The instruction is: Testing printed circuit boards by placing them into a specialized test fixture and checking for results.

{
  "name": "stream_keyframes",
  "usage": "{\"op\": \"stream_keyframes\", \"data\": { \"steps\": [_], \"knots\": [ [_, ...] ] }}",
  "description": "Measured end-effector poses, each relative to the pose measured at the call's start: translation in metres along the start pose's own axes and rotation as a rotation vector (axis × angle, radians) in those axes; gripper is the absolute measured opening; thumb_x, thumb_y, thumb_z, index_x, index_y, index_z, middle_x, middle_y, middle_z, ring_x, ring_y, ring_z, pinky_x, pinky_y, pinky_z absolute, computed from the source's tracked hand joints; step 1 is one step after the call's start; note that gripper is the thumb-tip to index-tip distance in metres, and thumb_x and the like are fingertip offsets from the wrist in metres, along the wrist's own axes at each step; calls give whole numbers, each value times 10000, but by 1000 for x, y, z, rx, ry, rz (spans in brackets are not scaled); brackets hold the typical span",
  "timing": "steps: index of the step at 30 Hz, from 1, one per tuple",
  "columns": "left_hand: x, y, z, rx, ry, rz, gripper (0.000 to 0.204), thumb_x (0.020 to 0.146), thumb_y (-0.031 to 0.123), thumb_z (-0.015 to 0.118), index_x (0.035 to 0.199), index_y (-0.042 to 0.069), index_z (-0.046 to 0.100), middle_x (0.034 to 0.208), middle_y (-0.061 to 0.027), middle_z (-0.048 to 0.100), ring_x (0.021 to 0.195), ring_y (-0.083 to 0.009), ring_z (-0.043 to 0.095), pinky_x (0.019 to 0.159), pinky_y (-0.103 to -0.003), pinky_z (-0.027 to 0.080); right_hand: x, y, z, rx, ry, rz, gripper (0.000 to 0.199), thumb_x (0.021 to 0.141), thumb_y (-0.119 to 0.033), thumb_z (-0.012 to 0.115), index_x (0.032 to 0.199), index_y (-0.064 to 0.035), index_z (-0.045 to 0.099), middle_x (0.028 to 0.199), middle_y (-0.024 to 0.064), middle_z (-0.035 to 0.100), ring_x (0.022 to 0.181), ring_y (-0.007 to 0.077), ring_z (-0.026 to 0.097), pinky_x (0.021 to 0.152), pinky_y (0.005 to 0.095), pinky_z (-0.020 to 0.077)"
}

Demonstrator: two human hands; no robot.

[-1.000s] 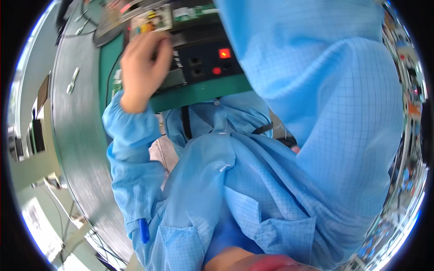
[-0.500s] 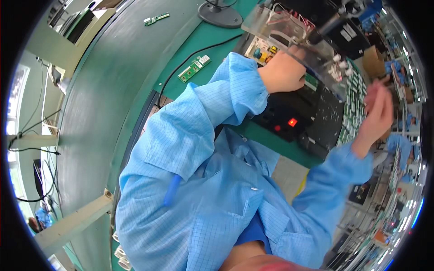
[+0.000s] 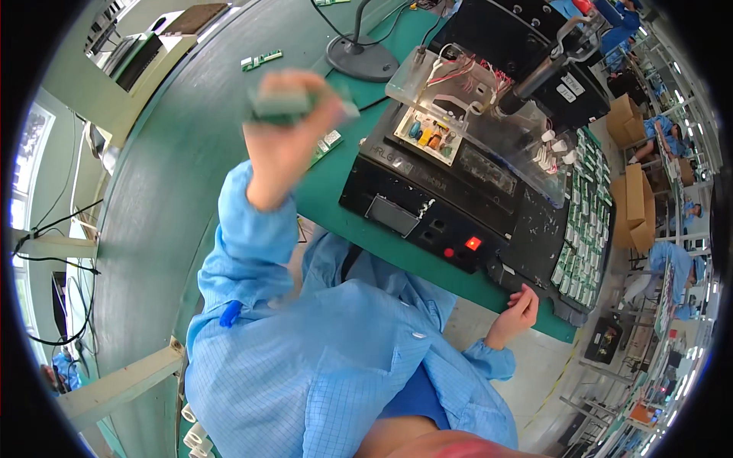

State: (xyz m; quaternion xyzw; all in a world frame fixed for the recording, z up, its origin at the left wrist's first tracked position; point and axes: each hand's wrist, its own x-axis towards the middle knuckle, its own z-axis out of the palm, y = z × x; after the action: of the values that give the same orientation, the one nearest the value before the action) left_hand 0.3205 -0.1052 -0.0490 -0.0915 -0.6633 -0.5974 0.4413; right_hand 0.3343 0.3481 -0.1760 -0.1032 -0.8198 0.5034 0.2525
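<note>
My left hand, blurred by motion, is raised over the left part of the bench and closed around a green circuit board. A second green circuit board lies partly behind it on the green mat. My right hand is low at the front right edge of the bench, its fingers bent together with nothing visible in them. In front of me stands a black test fixture with a lit red switch. A cream board with electronic parts sits on its top, beside a clear plastic cover with wires.
Many small green-and-white boards lie in rows on a black surface right of the fixture. At the back left are a round grey stand base and a small board. Cardboard boxes stand beyond the right side.
My left hand has drawn back from the fixture and swung left, now carrying a circuit board. My right hand has dropped from beside the rows of boards to the front edge.
</note>
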Motion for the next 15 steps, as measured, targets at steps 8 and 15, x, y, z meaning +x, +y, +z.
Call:
{"op": "stream_keyframes", "data": {
  "steps": [8, 15],
  "knots": [
    [155, -232, 56, -934, 116, -731, 156, 978, 84, 593, 1085, -25, 624, 1069, -164, 662, 998, -253, 649, 867, -339, 554, -7, 4, 4, -56, 30, -120, 250, 1024, -174, 572, 984, 20, 724, 670, -4, 570, 645, 62, 495, 583, 230, 371],
    [188, -293, 109, -1177, -50, -590, 161, 1007, 116, 568, 1019, -15, 661, 1018, -124, 710, 987, -238, 684, 883, -326, 589, -10, 4, 3, -61, 65, -152, 240, 1019, -170, 584, 976, 19, 726, 678, 5, 586, 631, 64, 497, 563, 230, 373]
  ]
}}
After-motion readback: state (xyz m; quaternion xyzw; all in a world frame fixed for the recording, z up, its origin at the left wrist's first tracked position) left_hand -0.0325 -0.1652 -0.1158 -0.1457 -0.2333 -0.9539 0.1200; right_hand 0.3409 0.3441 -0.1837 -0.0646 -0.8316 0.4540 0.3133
